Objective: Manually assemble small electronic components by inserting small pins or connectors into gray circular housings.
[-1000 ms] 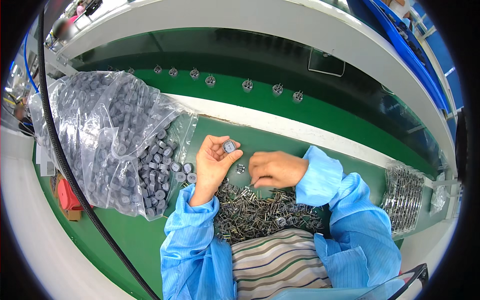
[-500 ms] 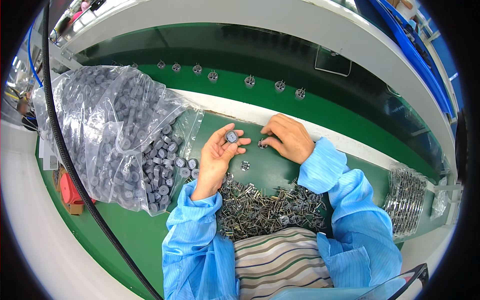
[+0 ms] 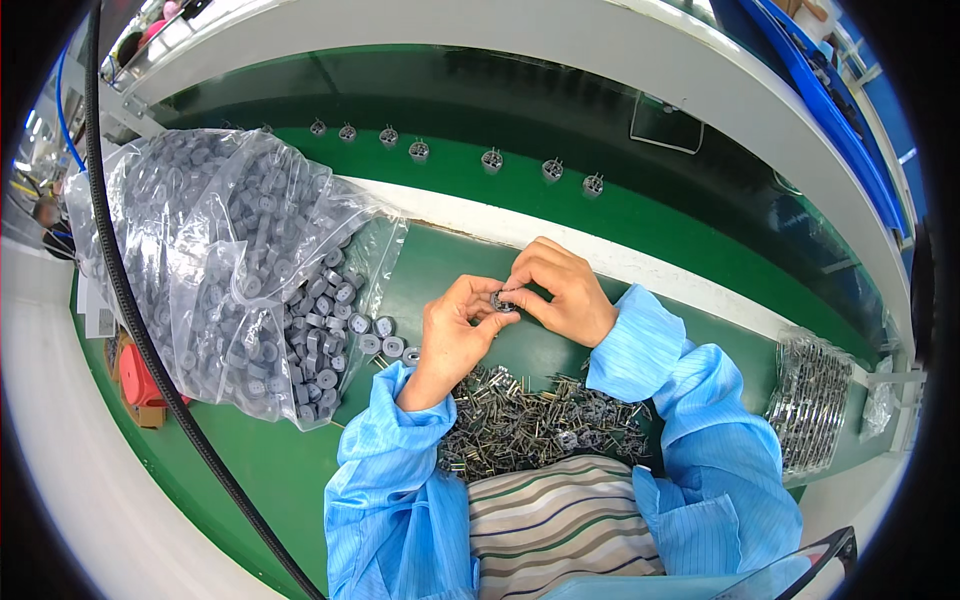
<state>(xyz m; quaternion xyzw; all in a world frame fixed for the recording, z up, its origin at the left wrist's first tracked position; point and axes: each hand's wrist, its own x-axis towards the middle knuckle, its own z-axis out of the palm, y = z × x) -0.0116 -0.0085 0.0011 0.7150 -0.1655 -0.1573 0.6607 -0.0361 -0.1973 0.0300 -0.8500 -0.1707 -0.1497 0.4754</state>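
Observation:
My left hand (image 3: 456, 333) grips a small round grey plastic housing (image 3: 505, 304) between thumb and fingers, above the green work surface. Against its top press the thumb and fingertips of my right hand (image 3: 566, 298), closed together. A small metal part was in those fingers; now it is mostly hidden there. Below the hands, close to my body, lies a heap of small metal pin parts (image 3: 540, 425). Left of my left hand, loose grey housings (image 3: 325, 335) spill out of a large clear plastic bag (image 3: 215, 270) full of them.
Beyond a white ledge (image 3: 460, 215), a green belt (image 3: 450, 170) carries a spaced row of grey pieces with pins (image 3: 492, 160). A clear pack of metal parts (image 3: 810, 400) lies at the right. A black cable (image 3: 130, 290) crosses the left side; a red object (image 3: 143, 375) sits near it.
My hands have come together: the left moved right with the housing, the right brought the small metal part onto it. The row of pieces on the belt has shifted slightly left.

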